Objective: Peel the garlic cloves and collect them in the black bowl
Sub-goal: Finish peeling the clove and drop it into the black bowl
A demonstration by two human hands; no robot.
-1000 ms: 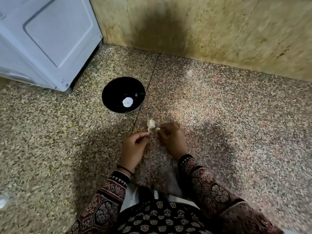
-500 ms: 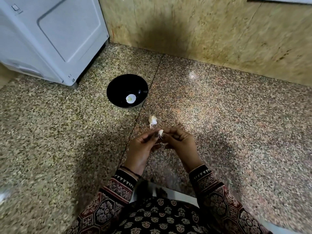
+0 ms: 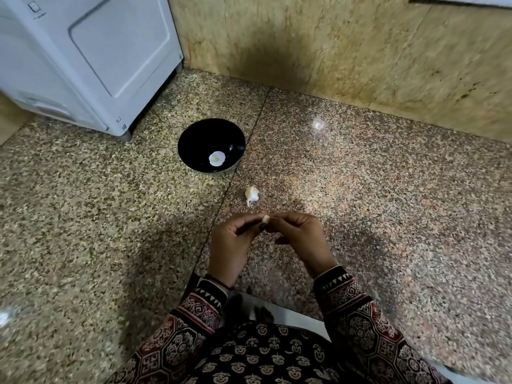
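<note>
Fingers of the left hand and right hand pinched one small pale garlic clove between them, probably to strip its skin. The round black bowl stood near ahead on the speckled stone floor, within reach, one pale piece inside.

I can read no word, number or brand anywhere in the head view. The only printed marks I find are on the white appliance at the upper left. Near its top edge is a small square emblem with a line of tiny lettering under it, too small and blurred to make out. Two tiny marks by its lower corner are equally illegible.
</note>
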